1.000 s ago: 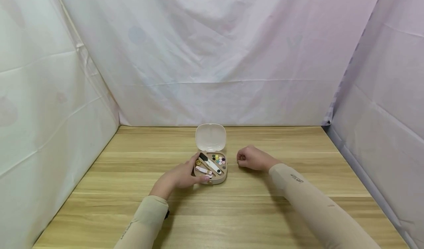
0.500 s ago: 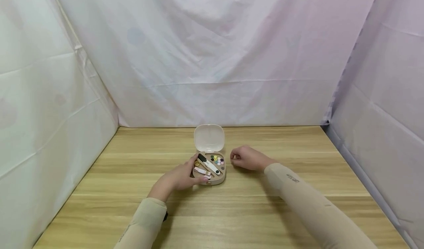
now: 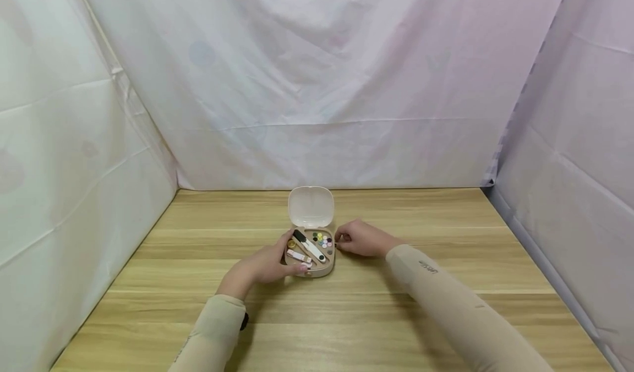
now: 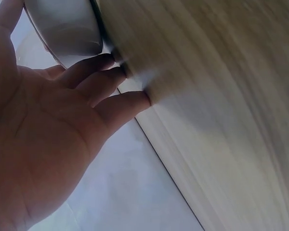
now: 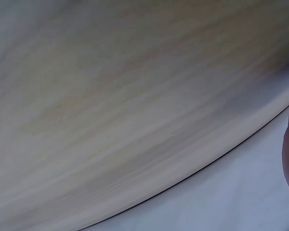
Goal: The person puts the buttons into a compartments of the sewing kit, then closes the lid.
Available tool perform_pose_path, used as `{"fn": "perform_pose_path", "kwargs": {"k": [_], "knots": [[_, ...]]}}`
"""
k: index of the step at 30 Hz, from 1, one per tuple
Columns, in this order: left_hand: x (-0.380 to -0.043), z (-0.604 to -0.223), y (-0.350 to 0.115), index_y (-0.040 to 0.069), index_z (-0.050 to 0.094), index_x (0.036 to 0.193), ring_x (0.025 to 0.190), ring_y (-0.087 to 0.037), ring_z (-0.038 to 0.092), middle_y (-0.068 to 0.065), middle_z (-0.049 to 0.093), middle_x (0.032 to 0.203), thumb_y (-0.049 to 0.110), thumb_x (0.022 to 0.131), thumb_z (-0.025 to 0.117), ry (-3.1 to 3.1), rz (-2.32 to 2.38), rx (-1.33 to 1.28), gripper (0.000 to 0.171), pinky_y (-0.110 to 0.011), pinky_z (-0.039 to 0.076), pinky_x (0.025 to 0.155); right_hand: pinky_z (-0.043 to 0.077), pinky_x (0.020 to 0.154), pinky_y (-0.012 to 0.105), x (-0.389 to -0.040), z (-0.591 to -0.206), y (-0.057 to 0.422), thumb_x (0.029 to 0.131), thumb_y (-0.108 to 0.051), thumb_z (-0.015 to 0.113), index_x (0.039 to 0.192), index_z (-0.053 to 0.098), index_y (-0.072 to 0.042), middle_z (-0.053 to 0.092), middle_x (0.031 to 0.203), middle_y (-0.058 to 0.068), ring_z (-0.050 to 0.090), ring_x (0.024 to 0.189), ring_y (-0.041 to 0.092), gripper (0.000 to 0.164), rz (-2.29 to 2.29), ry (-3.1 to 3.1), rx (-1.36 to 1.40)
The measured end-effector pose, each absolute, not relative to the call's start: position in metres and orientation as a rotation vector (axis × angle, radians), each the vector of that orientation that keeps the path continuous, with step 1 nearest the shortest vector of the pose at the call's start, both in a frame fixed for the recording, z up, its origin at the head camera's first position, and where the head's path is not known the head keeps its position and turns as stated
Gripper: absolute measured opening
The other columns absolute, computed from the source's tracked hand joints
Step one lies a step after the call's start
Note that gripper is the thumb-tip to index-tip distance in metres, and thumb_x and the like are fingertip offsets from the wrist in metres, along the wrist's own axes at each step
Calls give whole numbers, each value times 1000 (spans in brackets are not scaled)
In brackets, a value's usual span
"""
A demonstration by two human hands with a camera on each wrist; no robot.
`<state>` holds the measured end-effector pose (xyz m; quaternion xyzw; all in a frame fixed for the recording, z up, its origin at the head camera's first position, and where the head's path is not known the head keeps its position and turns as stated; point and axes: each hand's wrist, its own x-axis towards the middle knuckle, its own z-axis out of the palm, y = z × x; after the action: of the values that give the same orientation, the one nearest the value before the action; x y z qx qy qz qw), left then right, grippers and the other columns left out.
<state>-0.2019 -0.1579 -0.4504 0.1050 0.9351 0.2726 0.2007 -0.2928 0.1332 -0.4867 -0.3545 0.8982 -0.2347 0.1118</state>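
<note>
An open sewing box (image 3: 322, 273) stands on the table, its clear lid (image 3: 311, 207) raised at the back. In its tray are several coloured buttons (image 3: 324, 239), a white tool with a black end (image 3: 312, 248), a gold ring-like thimble (image 3: 291, 244) and a white-and-pink strip (image 3: 299, 256). My left hand (image 3: 269, 263) grips the box's left side, thumb on the front rim, fingers along the side. Just right of the box, my right hand (image 3: 364, 239) pinches a small dark piece (image 3: 337, 245), too small to identify. The right wrist view catches only that hand's edge.
A wood-grain table (image 3: 317, 328) lies under the box and both arms. White cloth hangs behind it (image 3: 317, 86) and along the left (image 3: 74, 141) and right sides (image 3: 584, 141).
My right hand has moved left, from a gap away to right beside the box's right edge. The left hand keeps its hold; the box appears slightly farther left in view.
</note>
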Motion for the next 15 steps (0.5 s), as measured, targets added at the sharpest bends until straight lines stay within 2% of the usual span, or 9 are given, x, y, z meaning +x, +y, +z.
{"fn": "perform_pose_path", "kwargs": {"k": [9,15], "knots": [[-202,-448,-162,19,9,173,147,-49,50,-31,46,162,67,90,75,2614,758,314,117,-63,42,122,51,69,23,-292,-488,125,101,-17,72,101,79,-13,63,75,-8,55,69,4,8,-689,2618,-1058],[-202,-452,-162,21,7,174,148,-48,50,-30,46,162,67,90,75,2615,763,304,117,-62,41,122,54,72,24,-291,-490,125,102,-15,71,101,79,-10,69,80,-5,57,72,4,9,-655,2633,-1152]]}}
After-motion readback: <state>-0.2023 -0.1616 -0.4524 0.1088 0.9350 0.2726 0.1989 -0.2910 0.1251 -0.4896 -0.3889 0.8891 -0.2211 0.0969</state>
